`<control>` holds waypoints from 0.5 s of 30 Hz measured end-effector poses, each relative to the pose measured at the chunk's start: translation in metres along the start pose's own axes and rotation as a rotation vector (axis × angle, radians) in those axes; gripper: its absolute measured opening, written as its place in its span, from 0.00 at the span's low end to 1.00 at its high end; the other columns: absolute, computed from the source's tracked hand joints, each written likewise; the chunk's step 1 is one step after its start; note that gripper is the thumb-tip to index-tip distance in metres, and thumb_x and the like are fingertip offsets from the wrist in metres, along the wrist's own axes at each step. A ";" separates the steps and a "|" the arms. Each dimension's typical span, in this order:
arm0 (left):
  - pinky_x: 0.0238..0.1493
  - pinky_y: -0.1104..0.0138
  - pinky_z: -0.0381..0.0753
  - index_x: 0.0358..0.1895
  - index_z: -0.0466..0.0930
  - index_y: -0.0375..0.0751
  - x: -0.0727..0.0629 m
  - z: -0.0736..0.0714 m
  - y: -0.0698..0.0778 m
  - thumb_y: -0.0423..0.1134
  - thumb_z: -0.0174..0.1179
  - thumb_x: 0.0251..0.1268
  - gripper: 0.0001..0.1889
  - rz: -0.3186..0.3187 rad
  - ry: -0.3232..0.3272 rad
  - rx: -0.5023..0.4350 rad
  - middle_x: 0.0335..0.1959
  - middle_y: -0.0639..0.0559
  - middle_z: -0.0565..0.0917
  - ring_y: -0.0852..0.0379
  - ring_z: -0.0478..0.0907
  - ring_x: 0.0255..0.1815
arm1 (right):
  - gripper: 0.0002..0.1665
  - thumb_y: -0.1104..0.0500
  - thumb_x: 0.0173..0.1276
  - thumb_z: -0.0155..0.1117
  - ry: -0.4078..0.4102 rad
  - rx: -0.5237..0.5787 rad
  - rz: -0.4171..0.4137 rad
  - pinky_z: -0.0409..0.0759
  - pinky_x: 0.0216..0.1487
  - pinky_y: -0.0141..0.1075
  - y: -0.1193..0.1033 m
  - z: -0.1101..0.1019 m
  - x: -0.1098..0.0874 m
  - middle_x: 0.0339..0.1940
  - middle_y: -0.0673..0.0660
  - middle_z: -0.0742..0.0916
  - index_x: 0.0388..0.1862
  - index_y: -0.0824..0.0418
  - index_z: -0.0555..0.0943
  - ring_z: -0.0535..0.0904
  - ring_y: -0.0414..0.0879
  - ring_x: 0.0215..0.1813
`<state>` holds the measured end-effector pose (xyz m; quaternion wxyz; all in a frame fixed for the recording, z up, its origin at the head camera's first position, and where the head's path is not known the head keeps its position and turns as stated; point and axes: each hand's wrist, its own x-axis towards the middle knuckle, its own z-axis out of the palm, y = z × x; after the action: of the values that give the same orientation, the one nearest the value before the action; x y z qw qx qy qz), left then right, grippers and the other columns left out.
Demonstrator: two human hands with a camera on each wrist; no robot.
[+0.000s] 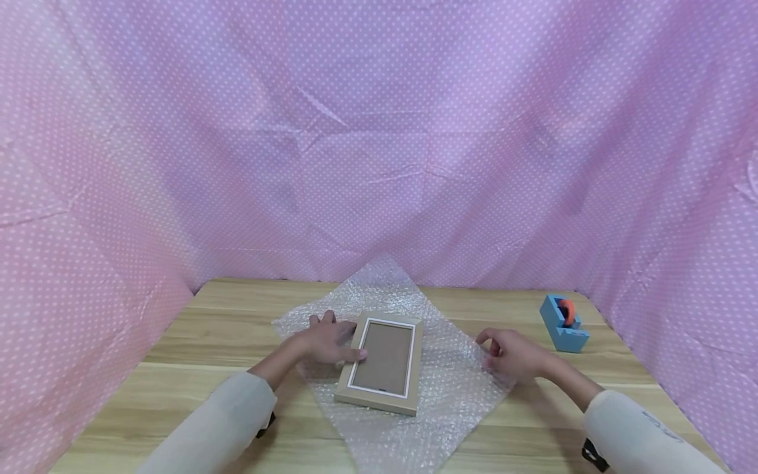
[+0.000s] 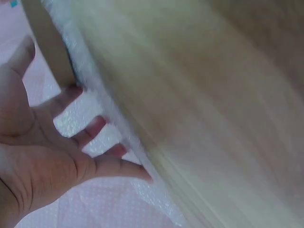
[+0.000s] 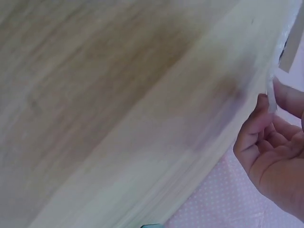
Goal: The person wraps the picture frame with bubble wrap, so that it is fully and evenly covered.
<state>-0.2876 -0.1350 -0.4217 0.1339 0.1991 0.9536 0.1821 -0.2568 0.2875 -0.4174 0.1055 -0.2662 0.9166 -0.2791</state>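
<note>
A light wooden picture frame (image 1: 376, 398) with a white inner border lies flat on a sheet of bubble wrap (image 1: 450, 368), which is set cornerwise on the table. At the frame's left side is my left hand (image 1: 326, 341), its thumb over the frame's edge and the other fingers spread over the wrap. The left wrist view shows those fingers (image 2: 88, 133) mostly straight, near the frame's side. My right hand (image 1: 518, 354) pinches the right corner of the bubble wrap. In the right wrist view, a strip of wrap (image 3: 271, 97) shows between thumb and fingers.
A blue tape dispenser (image 1: 553, 326) with an orange roll (image 1: 568, 312) stands at the back right of the wooden table (image 1: 237, 309). Pink dotted cloth (image 1: 379, 164) hangs behind the table and along both sides.
</note>
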 end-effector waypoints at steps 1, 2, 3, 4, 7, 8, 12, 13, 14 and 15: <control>0.54 0.30 0.71 0.78 0.66 0.47 0.000 -0.002 -0.002 0.70 0.64 0.60 0.47 0.021 -0.024 -0.002 0.65 0.33 0.67 0.28 0.63 0.61 | 0.22 0.64 0.66 0.70 -0.014 0.020 0.009 0.75 0.31 0.32 0.000 -0.002 -0.002 0.28 0.49 0.79 0.56 0.72 0.78 0.74 0.37 0.30; 0.54 0.32 0.72 0.78 0.65 0.47 -0.001 -0.004 -0.004 0.70 0.65 0.59 0.48 0.036 -0.046 -0.004 0.65 0.33 0.67 0.27 0.63 0.61 | 0.23 0.64 0.67 0.70 -0.043 0.062 0.022 0.74 0.30 0.32 0.001 -0.004 -0.004 0.28 0.50 0.79 0.57 0.73 0.77 0.73 0.37 0.28; 0.55 0.32 0.72 0.79 0.64 0.48 -0.001 -0.005 -0.005 0.70 0.66 0.58 0.49 0.046 -0.068 -0.001 0.64 0.34 0.67 0.27 0.63 0.61 | 0.24 0.63 0.67 0.70 -0.079 0.114 0.045 0.73 0.28 0.31 0.000 -0.007 -0.006 0.28 0.51 0.79 0.59 0.73 0.76 0.73 0.38 0.27; 0.55 0.32 0.72 0.79 0.63 0.49 -0.001 -0.006 -0.007 0.70 0.66 0.57 0.50 0.049 -0.085 0.008 0.65 0.34 0.66 0.27 0.63 0.62 | 0.27 0.63 0.67 0.70 -0.118 0.180 0.067 0.73 0.26 0.31 0.000 -0.010 -0.008 0.28 0.52 0.80 0.61 0.73 0.74 0.72 0.39 0.26; 0.56 0.31 0.72 0.80 0.63 0.50 -0.003 -0.010 -0.011 0.69 0.69 0.55 0.51 0.054 -0.118 0.011 0.64 0.35 0.66 0.26 0.63 0.64 | 0.38 0.64 0.68 0.69 -0.214 0.368 0.151 0.73 0.25 0.31 -0.002 -0.020 -0.013 0.33 0.57 0.82 0.73 0.73 0.65 0.73 0.43 0.26; 0.57 0.30 0.71 0.80 0.63 0.51 -0.003 -0.011 -0.012 0.69 0.69 0.54 0.51 0.060 -0.124 0.016 0.65 0.34 0.66 0.25 0.63 0.65 | 0.41 0.64 0.68 0.68 -0.233 0.428 0.169 0.74 0.25 0.32 -0.004 -0.023 -0.013 0.35 0.59 0.82 0.75 0.72 0.61 0.74 0.44 0.26; 0.63 0.30 0.65 0.79 0.63 0.54 -0.007 -0.017 -0.014 0.62 0.75 0.51 0.51 0.063 -0.161 -0.005 0.69 0.35 0.64 0.25 0.60 0.68 | 0.46 0.64 0.69 0.68 -0.235 0.581 0.162 0.81 0.31 0.37 -0.015 -0.033 -0.007 0.43 0.64 0.84 0.79 0.68 0.57 0.79 0.47 0.32; 0.63 0.30 0.65 0.79 0.64 0.54 -0.008 -0.018 -0.014 0.59 0.78 0.49 0.52 0.068 -0.170 -0.018 0.69 0.35 0.64 0.26 0.60 0.67 | 0.45 0.64 0.69 0.69 -0.231 0.612 0.158 0.82 0.33 0.38 -0.019 -0.035 -0.004 0.43 0.64 0.83 0.79 0.67 0.58 0.80 0.48 0.33; 0.64 0.30 0.64 0.79 0.64 0.54 -0.009 -0.019 -0.014 0.57 0.80 0.47 0.52 0.073 -0.177 -0.026 0.69 0.35 0.64 0.26 0.60 0.68 | 0.43 0.64 0.69 0.68 -0.230 0.643 0.150 0.83 0.35 0.39 -0.023 -0.036 -0.001 0.44 0.64 0.83 0.78 0.67 0.59 0.81 0.48 0.34; 0.64 0.31 0.64 0.79 0.64 0.54 -0.010 -0.020 -0.013 0.55 0.81 0.45 0.54 0.076 -0.184 -0.028 0.69 0.36 0.63 0.27 0.60 0.67 | 0.41 0.64 0.70 0.68 -0.228 0.664 0.139 0.84 0.36 0.39 -0.028 -0.036 0.003 0.44 0.64 0.83 0.77 0.67 0.61 0.82 0.48 0.35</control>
<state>-0.2894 -0.1570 -0.4070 0.2167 0.2492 0.9263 0.1811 -0.2600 0.2828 -0.3718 0.3068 -0.1840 0.7741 -0.5223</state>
